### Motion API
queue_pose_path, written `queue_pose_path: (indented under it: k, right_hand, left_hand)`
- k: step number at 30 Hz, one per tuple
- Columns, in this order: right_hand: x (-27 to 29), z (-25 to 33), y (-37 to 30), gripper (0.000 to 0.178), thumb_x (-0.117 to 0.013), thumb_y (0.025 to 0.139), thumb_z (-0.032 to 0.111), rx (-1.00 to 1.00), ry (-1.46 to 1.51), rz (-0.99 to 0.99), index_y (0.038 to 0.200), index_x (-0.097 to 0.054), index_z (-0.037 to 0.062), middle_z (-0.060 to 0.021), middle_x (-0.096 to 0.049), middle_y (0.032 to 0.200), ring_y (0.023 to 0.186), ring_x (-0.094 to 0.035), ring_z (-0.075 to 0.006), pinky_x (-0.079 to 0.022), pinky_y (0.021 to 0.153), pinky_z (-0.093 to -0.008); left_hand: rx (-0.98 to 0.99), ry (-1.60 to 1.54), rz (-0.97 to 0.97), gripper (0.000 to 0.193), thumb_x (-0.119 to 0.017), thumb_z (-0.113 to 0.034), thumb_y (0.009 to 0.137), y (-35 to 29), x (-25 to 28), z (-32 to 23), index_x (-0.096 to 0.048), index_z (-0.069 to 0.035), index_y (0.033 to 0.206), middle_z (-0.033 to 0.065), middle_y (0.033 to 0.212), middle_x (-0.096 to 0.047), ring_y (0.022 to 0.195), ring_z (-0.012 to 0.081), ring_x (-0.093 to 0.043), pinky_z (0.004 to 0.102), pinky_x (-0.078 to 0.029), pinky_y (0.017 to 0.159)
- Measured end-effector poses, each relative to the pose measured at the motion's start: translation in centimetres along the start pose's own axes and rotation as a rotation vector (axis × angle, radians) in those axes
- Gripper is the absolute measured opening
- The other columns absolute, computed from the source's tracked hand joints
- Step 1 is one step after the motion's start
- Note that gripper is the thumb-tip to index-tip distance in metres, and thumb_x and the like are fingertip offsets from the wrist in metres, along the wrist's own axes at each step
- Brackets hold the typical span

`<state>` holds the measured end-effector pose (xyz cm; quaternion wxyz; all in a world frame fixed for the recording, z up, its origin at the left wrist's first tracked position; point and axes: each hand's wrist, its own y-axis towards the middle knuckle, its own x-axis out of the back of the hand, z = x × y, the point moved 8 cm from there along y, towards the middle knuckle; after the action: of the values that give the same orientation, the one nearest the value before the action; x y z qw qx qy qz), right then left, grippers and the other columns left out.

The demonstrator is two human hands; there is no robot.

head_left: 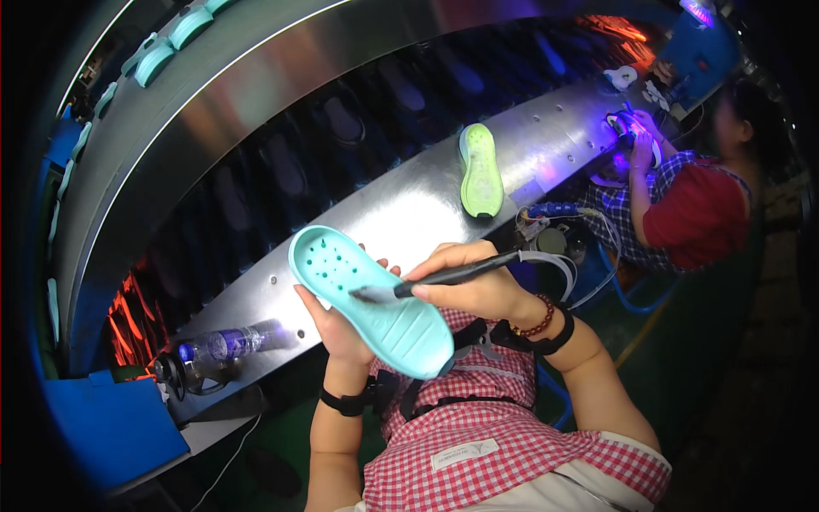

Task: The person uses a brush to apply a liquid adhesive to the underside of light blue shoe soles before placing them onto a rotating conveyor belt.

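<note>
My left hand [339, 334] holds a turquoise shoe sole [394, 331] from beneath, its inner side facing up. Small holes dot one end of it, and shallow grooves cross the other. In my right hand [478, 288] is a brush [456, 273] with a black handle. Its bristles touch the sole around the middle, just below the holes. Beyond my hands, a yellow-green shoe sole [484, 175] lies on the steel bench [384, 212].
Behind the bench runs a dark conveyor with several soles [341, 119]. A plastic bottle [230, 343] lies at the left beside a dark-handled jar [189, 373]. Blue box [111, 427] stands lower left. A co-worker [695, 209] handles a shoe under violet light; a round container [559, 245] and hoses are nearby.
</note>
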<state>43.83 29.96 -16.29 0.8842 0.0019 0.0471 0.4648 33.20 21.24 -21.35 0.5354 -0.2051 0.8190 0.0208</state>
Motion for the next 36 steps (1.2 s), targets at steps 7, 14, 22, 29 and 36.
queue_pose_path:
  k: [7, 14, 22, 29, 36]
  right_hand:
    - [-4.3, 4.0, -4.4, 0.019, -0.072, 0.065, 0.003, 0.685, -0.557, 0.286, 0.082, -0.066, 0.0029, -0.0080, -0.065, 0.074, 0.064, -0.061, -0.0193, -0.049, 0.058, -0.0291]
    - [-3.4, 5.2, -0.6, 0.021, -0.071, 0.066, 0.002, 0.512, -0.268, 0.150, 0.087, -0.066, 0.0008, -0.0083, -0.065, 0.076, 0.068, -0.062, -0.0198, -0.049, 0.062, -0.0288]
    - [-2.1, 4.5, -0.9, 0.021, -0.071, 0.066, 0.000, 0.355, -0.267, 0.207, 0.086, -0.067, 0.0009, -0.0130, -0.067, 0.086, 0.074, -0.063, -0.0217, -0.050, 0.067, -0.0296]
    - [-1.5, 3.0, -0.6, 0.016, -0.068, 0.071, 0.001, 0.290, 0.098, 0.275, 0.087, -0.067, 0.0030, -0.0095, -0.065, 0.092, 0.083, -0.061, -0.0187, -0.048, 0.078, -0.0300]
    - [-3.9, -0.3, -0.7, 0.016, -0.061, 0.080, 0.003, -0.085, 0.817, 0.091, 0.095, -0.060, -0.0028, -0.0119, -0.064, 0.094, 0.086, -0.060, -0.0142, -0.049, 0.078, -0.0261]
  left_hand:
    - [-0.230, 0.132, -0.033, 0.086, -0.015, -0.077, 0.076, 0.3, 1.6, -4.2, -0.043, -0.008, 0.120, 0.0125, 0.102, -0.057, 0.094, 0.0289, -0.056, 0.0479, -0.042, 0.088]
    - [-0.212, 0.012, 0.055, 0.090, -0.023, -0.079, 0.074, 0.0, -1.4, -2.7, -0.036, -0.010, 0.129, 0.0110, 0.100, -0.056, 0.094, 0.0267, -0.054, 0.0562, -0.037, 0.091]
    - [-0.440, 0.159, 0.056, 0.085, -0.020, -0.074, 0.079, -0.9, -1.4, -7.2, -0.038, -0.008, 0.128, 0.0115, 0.108, -0.054, 0.100, 0.0262, -0.053, 0.0552, -0.032, 0.096]
    - [-0.477, 0.166, 0.293, 0.082, -0.024, -0.071, 0.080, -1.4, -4.4, -9.0, -0.038, -0.007, 0.129, 0.0144, 0.121, -0.049, 0.109, 0.0291, -0.050, 0.0513, -0.031, 0.100]
    - [-0.370, -0.107, 0.180, 0.065, -0.026, -0.055, 0.088, -3.1, -6.1, -3.7, -0.032, -0.010, 0.135, 0.0132, 0.131, -0.043, 0.114, 0.0324, -0.046, 0.0562, -0.026, 0.100]
